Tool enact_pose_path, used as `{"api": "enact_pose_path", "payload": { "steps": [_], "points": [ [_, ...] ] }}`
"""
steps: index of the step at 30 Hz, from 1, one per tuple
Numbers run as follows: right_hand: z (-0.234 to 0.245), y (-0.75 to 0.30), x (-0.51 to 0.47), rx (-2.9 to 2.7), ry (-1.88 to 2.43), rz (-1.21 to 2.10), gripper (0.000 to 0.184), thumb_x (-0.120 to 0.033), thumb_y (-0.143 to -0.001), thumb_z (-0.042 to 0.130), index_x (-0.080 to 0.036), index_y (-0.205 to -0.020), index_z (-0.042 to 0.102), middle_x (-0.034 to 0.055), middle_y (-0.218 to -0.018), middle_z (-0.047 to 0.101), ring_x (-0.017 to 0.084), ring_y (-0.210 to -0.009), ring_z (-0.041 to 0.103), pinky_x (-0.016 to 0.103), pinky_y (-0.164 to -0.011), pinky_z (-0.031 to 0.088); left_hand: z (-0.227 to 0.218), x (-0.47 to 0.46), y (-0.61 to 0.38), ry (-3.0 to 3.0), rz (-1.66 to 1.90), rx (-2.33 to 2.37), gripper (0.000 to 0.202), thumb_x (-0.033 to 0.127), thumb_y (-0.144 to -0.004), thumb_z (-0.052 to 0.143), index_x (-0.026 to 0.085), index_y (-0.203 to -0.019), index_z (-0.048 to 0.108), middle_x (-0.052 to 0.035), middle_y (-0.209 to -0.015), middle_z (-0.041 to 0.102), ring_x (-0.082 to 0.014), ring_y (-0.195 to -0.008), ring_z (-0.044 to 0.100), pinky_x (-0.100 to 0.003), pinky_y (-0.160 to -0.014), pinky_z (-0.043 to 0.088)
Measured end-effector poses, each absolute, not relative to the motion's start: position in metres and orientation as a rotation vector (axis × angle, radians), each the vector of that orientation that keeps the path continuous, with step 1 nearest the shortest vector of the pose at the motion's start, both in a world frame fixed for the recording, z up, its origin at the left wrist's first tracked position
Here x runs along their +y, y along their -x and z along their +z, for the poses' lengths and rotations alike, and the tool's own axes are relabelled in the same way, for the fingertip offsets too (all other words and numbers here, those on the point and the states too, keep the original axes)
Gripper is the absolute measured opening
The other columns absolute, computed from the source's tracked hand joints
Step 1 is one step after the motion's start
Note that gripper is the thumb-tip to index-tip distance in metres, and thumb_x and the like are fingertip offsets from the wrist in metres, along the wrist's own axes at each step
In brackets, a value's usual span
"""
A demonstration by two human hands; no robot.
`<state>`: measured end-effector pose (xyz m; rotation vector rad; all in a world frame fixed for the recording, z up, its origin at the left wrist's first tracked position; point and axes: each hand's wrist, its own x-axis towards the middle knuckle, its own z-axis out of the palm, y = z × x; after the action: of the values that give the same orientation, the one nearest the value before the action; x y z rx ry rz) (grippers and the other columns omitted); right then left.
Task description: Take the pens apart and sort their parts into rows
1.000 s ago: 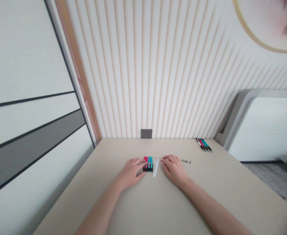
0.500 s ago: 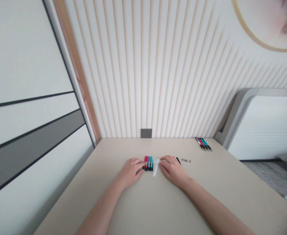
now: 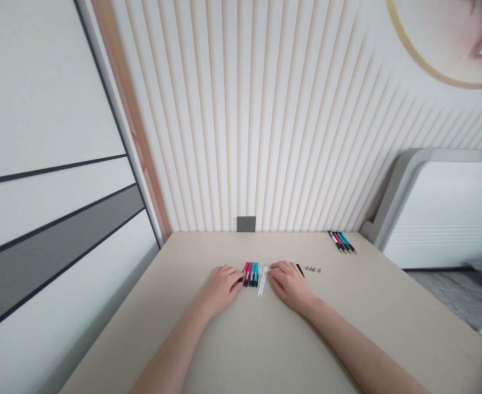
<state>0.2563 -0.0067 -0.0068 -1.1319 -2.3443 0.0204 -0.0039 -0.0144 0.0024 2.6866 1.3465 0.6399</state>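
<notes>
A short row of red and teal pen barrels (image 3: 251, 274) lies on the beige table (image 3: 265, 339), with thin white refill tubes (image 3: 262, 280) just to its right. My left hand (image 3: 221, 286) rests flat beside the barrels, fingertips touching the leftmost one, fingers loosely spread. My right hand (image 3: 289, 283) lies on the table right of the white tubes, fingertips near them. A small black piece (image 3: 299, 269) pokes out behind its fingers, and whether the hand holds it is unclear.
Several tiny grey parts (image 3: 313, 269) sit right of my right hand. A row of assembled pens (image 3: 342, 242) lies at the table's far right corner. A grey wall socket (image 3: 246, 224) sits at the slatted wall. A white padded headboard (image 3: 442, 213) stands to the right.
My right hand has slid slightly left toward the white tubes, uncovering the black piece behind it. My left hand has barely shifted.
</notes>
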Motion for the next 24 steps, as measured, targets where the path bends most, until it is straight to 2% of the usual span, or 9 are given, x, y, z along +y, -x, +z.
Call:
{"api": "enact_pose_path", "payload": {
  "steps": [11, 16, 24],
  "points": [
    [-0.011, -0.233, 0.001, -2.261, 1.234, 0.028, 0.023, -0.02, -0.093, 0.05, -0.024, -0.109, 0.066, 0.0063, -0.108, 0.066, 0.021, -0.103, 0.056, 0.036, -0.09, 0.04, 0.01, -0.012, 0.003, -2.534, 0.975, 1.567, 0.023, 0.012, -0.091, 0.047, 0.02, -0.102, 0.066, -0.0054, -0.098, 0.069, -0.0212, -0.092, 0.063, -0.036, -0.082, 0.047],
    [-0.011, -0.234, 0.002, -2.25, 1.24, 0.046, 0.021, -0.02, -0.093, 0.051, -0.024, -0.105, 0.068, 0.0054, -0.107, 0.067, 0.02, -0.102, 0.056, 0.035, -0.089, 0.039, 0.013, -0.011, 0.004, -2.47, 1.241, 1.566, 0.024, 0.014, -0.093, 0.043, 0.019, -0.107, 0.062, -0.0066, -0.102, 0.067, -0.0213, -0.097, 0.061, -0.037, -0.087, 0.046],
    [-0.013, -0.236, 0.005, -2.212, 1.254, 0.048, 0.016, -0.022, -0.092, 0.054, -0.024, -0.096, 0.069, 0.0057, -0.101, 0.07, 0.022, -0.099, 0.059, 0.036, -0.087, 0.039, 0.016, -0.015, 0.002, -2.448, 1.373, 1.525, 0.022, 0.017, -0.092, 0.045, 0.02, -0.105, 0.063, -0.0067, -0.099, 0.067, -0.022, -0.096, 0.062, -0.038, -0.086, 0.048]
  ]
}}
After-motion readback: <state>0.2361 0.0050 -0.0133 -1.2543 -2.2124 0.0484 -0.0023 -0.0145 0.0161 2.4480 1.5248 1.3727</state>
